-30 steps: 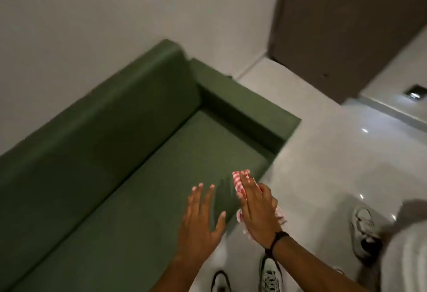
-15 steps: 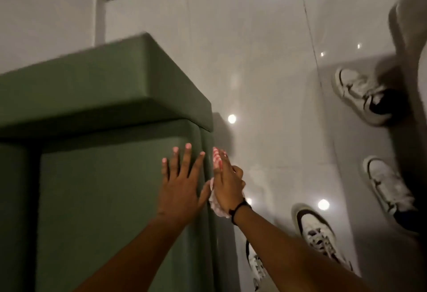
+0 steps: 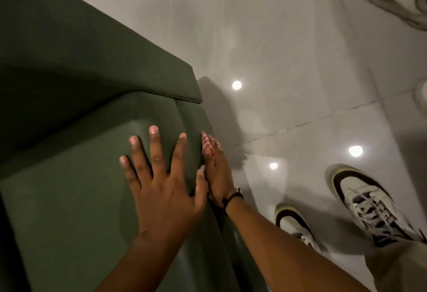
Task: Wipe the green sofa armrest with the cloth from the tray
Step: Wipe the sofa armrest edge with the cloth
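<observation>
Nearest, 2 bare forearms reach in from the bottom edge. Left hand [image 3: 161, 185] lies flat on the green sofa seat cushion [image 3: 69, 199], fingers spread wide, holding nothing. Just right of it, right hand [image 3: 216, 171] presses edge-on against the cushion's front face, fingers straight and together; a dark wristband [image 3: 231, 198] sits on the wrist. The red-and-white striped cloth [image 3: 206, 145] is pinned between that palm and the cushion face, only a strip showing by the fingertips. Right, 2 sneakers [image 3: 369, 203] on glossy tile floor [image 3: 288, 49]. Farther left, the green armrest [image 3: 92, 60], untouched by either hand.
</observation>
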